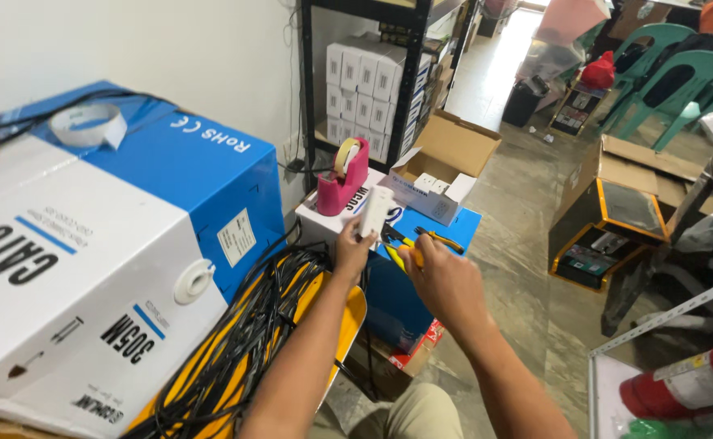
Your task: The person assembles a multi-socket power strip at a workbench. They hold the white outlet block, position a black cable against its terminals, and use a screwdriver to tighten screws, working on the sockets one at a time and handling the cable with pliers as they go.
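Note:
My left hand [351, 252] grips a small white handheld device [375, 211] and lifts it just in front of a pink tape dispenser [342, 183]. My right hand [446, 280] is closed on a yellow-handled tool [406, 254], which lies over a blue box top [458, 223]. Black-and-yellow pliers [438, 237] rest on that blue box just beyond my right hand. A thick bundle of black cables [242, 341] spills over a yellow chair seat [348, 313] below my left forearm.
A large blue-and-white cable carton [112, 244] with a tape roll [88, 123] on top fills the left. A small open white box [433, 189], black shelving with white boxes [364, 81], open cardboard cartons [617, 203], green plastic chairs [682, 73] and a red extinguisher [690, 382] surround me.

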A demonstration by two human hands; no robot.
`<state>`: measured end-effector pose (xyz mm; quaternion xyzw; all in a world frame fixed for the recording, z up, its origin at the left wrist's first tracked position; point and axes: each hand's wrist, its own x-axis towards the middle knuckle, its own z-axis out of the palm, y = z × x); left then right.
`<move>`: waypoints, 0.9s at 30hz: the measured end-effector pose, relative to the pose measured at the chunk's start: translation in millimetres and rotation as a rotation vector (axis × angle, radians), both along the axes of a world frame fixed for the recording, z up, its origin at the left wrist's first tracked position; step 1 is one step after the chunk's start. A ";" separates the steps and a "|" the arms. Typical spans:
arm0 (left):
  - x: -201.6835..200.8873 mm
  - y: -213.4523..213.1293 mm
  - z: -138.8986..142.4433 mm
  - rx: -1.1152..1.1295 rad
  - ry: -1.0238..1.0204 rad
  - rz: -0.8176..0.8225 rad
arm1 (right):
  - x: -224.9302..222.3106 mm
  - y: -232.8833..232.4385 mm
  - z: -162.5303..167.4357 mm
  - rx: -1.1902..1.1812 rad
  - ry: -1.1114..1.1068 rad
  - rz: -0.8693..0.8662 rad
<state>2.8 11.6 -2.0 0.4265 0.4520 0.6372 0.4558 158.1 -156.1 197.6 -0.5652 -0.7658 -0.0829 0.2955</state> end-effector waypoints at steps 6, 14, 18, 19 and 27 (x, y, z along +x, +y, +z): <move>-13.8 8.3 -1.3 0.076 -0.343 -0.032 | 16.5 0.0 -16.9 0.167 0.252 -0.009; -9.9 8.5 -4.4 0.114 -0.302 -0.031 | 44.2 -13.5 -43.4 0.255 0.498 0.066; -8.8 7.1 -8.6 0.114 -0.216 0.028 | 44.3 -18.9 -66.2 0.109 0.714 0.017; -8.9 7.8 -10.4 0.103 -0.276 -0.007 | 42.8 -18.3 -72.1 0.090 0.813 0.027; -3.8 14.5 -26.2 0.035 -0.302 -0.037 | 65.4 11.0 -115.5 -0.064 1.444 0.136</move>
